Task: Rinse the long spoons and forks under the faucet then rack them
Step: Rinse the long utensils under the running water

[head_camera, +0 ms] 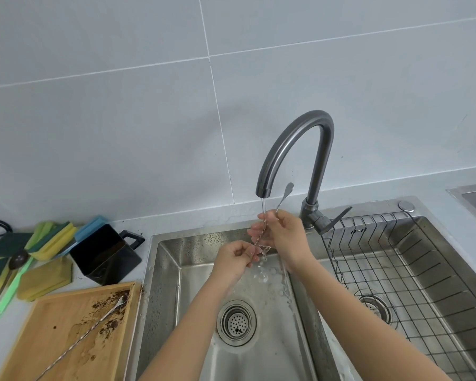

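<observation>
Both hands hold one long twisted-stem spoon (284, 192) under the running faucet (294, 149). My right hand (285, 235) grips its upper stem, and the teardrop end sticks up past the fingers beside the spout. My left hand (235, 257) pinches the lower end, which is hidden in the fingers. Water runs down the stem and splashes into the left sink basin (171, 284). A second long twisted utensil (83, 339), dirty, lies diagonally on the wooden tray (52, 350) at the left. A black wire rack (412, 273) sits in the right basin.
Brown crumbs soil the tray. A black square container (105, 254) stands behind it. Green and yellow sponges (50, 240) and a green-handled brush (11, 290) lie on the counter at far left. The faucet lever (334, 221) points right. A drain strainer (236, 323) sits in the left basin.
</observation>
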